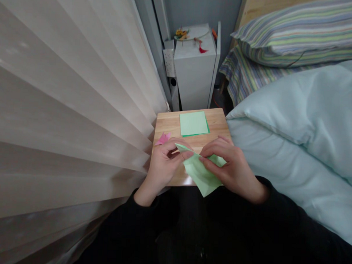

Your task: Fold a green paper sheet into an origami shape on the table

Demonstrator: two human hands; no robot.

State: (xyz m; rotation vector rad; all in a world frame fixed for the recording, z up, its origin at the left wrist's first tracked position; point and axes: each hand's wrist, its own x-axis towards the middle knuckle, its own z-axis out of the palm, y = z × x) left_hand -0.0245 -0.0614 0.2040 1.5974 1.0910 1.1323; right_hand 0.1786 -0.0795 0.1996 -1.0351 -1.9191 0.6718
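A light green sheet of paper [202,175] with creases hangs between my two hands, tilted over the near edge of a small wooden table [218,124]. My left hand [166,158] pinches its upper left part between thumb and fingers. With thumb and forefinger, my right hand [228,162] grips the same paper along its upper edge, close to the middle. Beyond the hands lies a stack of square green paper [194,123], pale on top with a darker green edge showing. A pink folded paper piece [163,139] sits beside my left hand, partly covered by it.
A pleated curtain [78,105] borders the table on the left. Pale blue bedding [294,128] and a striped pillow [300,34] are on the right. Behind stands a white cabinet [193,76] bearing a round fan-like object [197,32] with a red tassel [202,49].
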